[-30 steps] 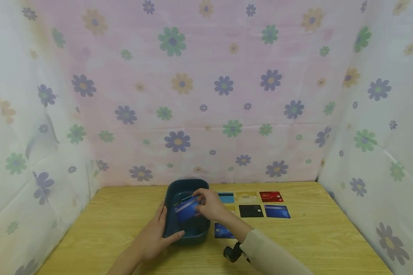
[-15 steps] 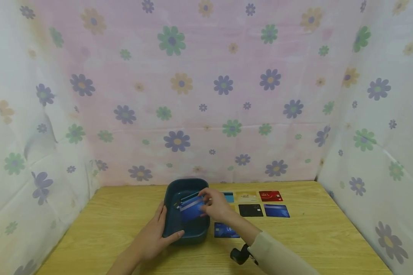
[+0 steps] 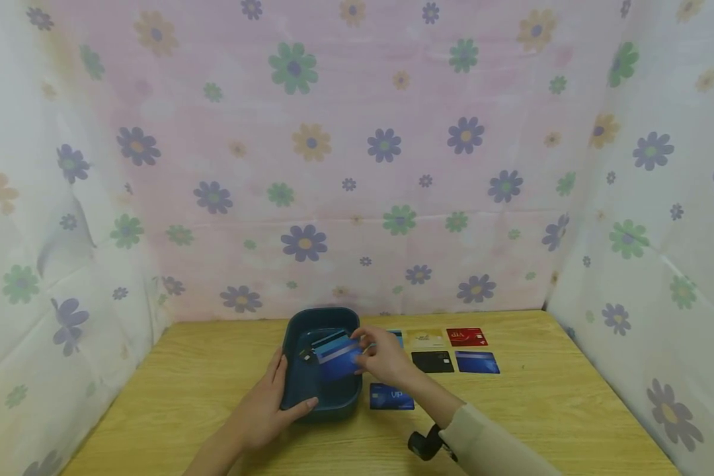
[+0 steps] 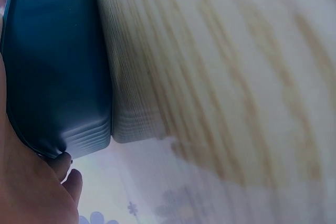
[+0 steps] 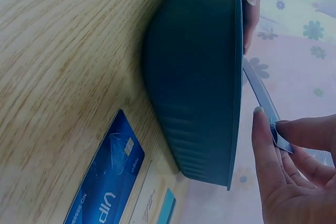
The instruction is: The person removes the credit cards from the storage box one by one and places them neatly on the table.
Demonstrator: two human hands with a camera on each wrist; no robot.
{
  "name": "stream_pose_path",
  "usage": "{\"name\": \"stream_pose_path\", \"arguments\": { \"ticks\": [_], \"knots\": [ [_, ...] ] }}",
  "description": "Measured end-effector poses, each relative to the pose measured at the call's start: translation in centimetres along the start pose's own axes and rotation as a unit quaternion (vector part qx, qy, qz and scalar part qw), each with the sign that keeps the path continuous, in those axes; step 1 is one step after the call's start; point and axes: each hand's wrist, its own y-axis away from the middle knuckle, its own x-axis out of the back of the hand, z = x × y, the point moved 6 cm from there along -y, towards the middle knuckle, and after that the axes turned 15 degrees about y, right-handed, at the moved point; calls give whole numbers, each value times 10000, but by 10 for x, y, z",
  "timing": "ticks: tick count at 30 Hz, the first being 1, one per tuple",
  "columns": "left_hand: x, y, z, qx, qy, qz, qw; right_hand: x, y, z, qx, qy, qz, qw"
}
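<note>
My left hand [image 3: 264, 406] holds a dark teal plastic bin [image 3: 294, 390] at its left side, fingers along the outside, thumb over the near rim. My right hand [image 3: 387, 360] pinches a blue bank card [image 3: 339, 363] with a pale stripe at the bin's right rim. In the right wrist view the card [image 5: 262, 95] is seen edge-on between thumb and fingers. Just behind it shows a light-blue card [image 3: 332, 342] with a black stripe; whether it is also held I cannot tell. A dark card [image 3: 305, 356] lies inside the bin.
Right of the bin, cards lie in rows on the wooden table [image 3: 547, 410]: gold [image 3: 425, 338], red VIP [image 3: 467, 337], black [image 3: 432, 361] and blue [image 3: 477, 361]. A blue VIP card [image 3: 391, 396] lies nearer. Another light-blue card [image 3: 395, 336] is partly covered by my right hand.
My right hand has moved slightly right with the blue card, uncovering more of the light-blue card behind it. The left hand stays on the bin.
</note>
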Motion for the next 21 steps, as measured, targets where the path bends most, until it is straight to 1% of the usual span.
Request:
{"name": "stream_pose_path", "arguments": {
  "ticks": [6, 13, 21],
  "knots": [
    [0, 0, -1, -8, -9, 18, 10000, 5, 4, 1, 12, -150, 13, 9999],
    [-1, -1, -2, 17, 16, 23, 10000, 11, 8, 2, -23, -132, 39, 9999],
    [0, -1, -2, 34, 29, -2, 10000, 18, 13, 3, -62, -252, 72, 9996]
  ]
}}
